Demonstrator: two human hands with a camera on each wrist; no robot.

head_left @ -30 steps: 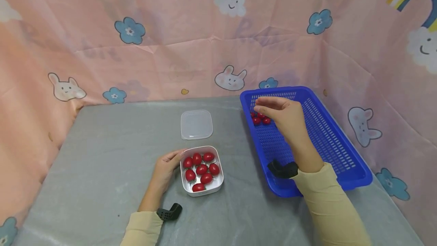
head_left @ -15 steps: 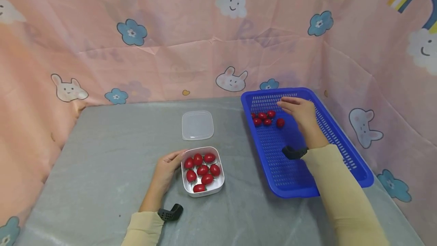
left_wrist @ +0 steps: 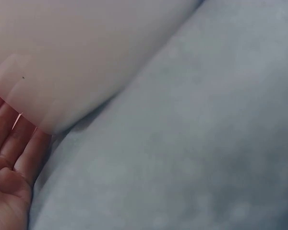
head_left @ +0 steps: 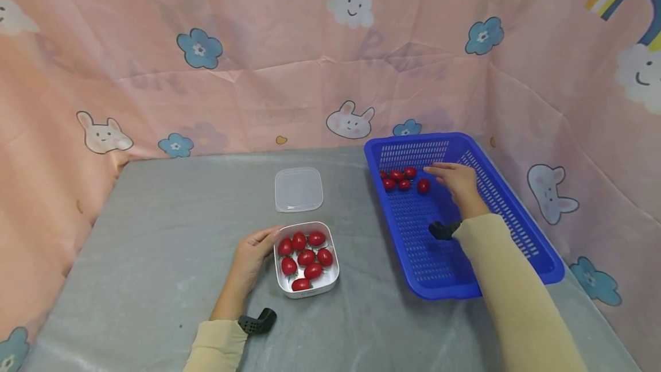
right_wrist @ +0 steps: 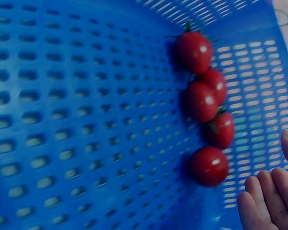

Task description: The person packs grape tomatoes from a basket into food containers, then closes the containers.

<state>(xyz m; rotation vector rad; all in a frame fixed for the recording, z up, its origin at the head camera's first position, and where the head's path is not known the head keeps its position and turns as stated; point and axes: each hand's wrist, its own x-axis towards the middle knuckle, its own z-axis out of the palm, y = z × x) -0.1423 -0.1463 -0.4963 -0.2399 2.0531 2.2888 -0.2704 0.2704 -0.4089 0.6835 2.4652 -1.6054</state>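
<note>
My left hand (head_left: pixel 250 260) holds a white square food container (head_left: pixel 310 290) at its back left corner, the thumb at the rim. Against its outer wall lie the fingers (left_wrist: pixel 26 143), as the left wrist view shows. Several cherry tomatoes (head_left: pixel 306 257) are spread inside it. Above the far part of a blue plastic basket (head_left: pixel 413 240) hovers my right hand (head_left: pixel 457 182), thumb apart from the fingers, nothing between them. Several more cherry tomatoes (right_wrist: pixel 201 101) lie by the basket's far left corner; one tomato (head_left: pixel 423 186) sits a little apart, nearest that hand.
A clear square lid (head_left: pixel 298 189) lies flat on the grey tablecloth (head_left: pixel 181 234) behind the container. Pink patterned cloth (head_left: pixel 248 96) hangs behind and at both sides. The basket's raised rim (head_left: pixel 439 291) stands to the right of the container.
My right hand has moved to the right and then lowered slightly in the basket, with one tomato now showing beside the others. The left hand and container stay in place.
</note>
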